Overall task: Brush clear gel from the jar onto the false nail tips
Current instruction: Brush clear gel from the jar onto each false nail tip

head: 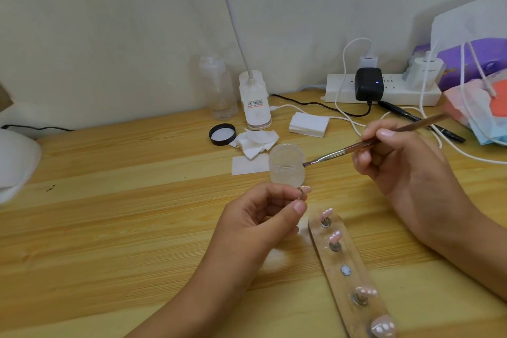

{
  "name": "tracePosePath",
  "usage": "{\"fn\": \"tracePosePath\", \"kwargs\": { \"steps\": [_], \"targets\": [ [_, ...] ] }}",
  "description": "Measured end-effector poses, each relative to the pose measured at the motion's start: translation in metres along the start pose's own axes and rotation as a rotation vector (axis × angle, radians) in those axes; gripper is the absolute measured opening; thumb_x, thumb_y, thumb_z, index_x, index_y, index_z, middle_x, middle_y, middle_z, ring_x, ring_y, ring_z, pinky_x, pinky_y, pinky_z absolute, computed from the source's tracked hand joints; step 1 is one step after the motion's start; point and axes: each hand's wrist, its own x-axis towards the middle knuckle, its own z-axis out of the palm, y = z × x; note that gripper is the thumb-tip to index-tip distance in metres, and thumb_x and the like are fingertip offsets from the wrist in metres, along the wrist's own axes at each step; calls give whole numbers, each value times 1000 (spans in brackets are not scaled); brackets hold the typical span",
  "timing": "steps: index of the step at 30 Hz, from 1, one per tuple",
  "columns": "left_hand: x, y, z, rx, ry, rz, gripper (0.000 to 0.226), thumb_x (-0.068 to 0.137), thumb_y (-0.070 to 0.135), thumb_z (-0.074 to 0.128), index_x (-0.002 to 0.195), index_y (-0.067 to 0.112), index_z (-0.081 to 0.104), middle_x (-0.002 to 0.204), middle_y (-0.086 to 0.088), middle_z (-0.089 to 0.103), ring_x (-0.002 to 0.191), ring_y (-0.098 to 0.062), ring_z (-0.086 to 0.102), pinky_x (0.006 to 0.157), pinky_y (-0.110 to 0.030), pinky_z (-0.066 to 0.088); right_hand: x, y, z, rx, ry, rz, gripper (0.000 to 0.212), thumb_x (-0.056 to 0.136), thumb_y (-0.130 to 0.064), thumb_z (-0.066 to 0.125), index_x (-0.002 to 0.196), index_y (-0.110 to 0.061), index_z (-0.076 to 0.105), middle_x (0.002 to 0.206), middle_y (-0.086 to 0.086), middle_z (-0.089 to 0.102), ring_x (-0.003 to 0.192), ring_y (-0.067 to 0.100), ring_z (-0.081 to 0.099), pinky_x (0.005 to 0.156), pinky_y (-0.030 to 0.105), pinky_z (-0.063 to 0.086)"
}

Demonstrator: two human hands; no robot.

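Note:
An open frosted gel jar [287,164] stands on the wooden table. My right hand [400,162] grips a brown-handled brush [365,144], and its bristle tip touches the jar's right rim. My left hand [263,217] pinches a small stand bearing a pink false nail tip [387,189], just in front of the jar. A clear oblong holder [346,263] lies to the right of that hand. It carries several pink nail tips on metal stands, such as one at the far end [326,214], and one bare slot [345,270].
The jar's black lid [222,134] lies behind it, beside crumpled wipes [255,143] and a pad stack [308,124]. A lamp base [254,101], clear bottle [219,88], power strip [384,89] with cables, and bags at the right line the back. A white device [16,162] sits at the left.

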Motion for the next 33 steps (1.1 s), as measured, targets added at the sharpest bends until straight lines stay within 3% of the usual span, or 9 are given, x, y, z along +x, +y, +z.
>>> {"fn": "tracePosePath", "kwargs": {
  "steps": [14, 23, 28, 33],
  "targets": [
    [0, 0, 0, -15, 0, -4, 14, 70, 22, 71, 82, 17, 73, 86, 6, 74, 68, -1, 62, 63, -12, 50, -3, 2, 0, -59, -76, -3, 25, 85, -12, 47, 76, -21, 69, 67, 0, 58, 64, 13, 56, 62, 21, 50],
    [-2, 0, -1, -7, -29, -11, 4, 74, 24, 73, 78, 26, 74, 98, 7, 75, 76, -1, 65, 67, -14, 51, -3, 3, -1, -89, -41, -21, 25, 82, -13, 46, 71, -23, 66, 69, -2, 56, 62, 12, 52, 62, 19, 48],
    [-1, -1, -2, 29, -33, 4, 14, 74, 21, 74, 84, 31, 72, 81, 6, 70, 80, -9, 65, 74, -20, 53, 1, 2, -1, -2, 25, 15, 28, 83, -12, 46, 68, -23, 68, 67, -3, 57, 58, 10, 53, 58, 21, 48],
    [0, -2, -3, 48, -60, 34, 12, 69, 33, 73, 80, 30, 71, 83, 6, 71, 81, -11, 66, 78, -22, 53, 0, 0, 2, -3, -7, 44, 24, 85, -14, 47, 72, -19, 67, 61, -1, 55, 58, 13, 54, 58, 22, 49]
  ]
}}
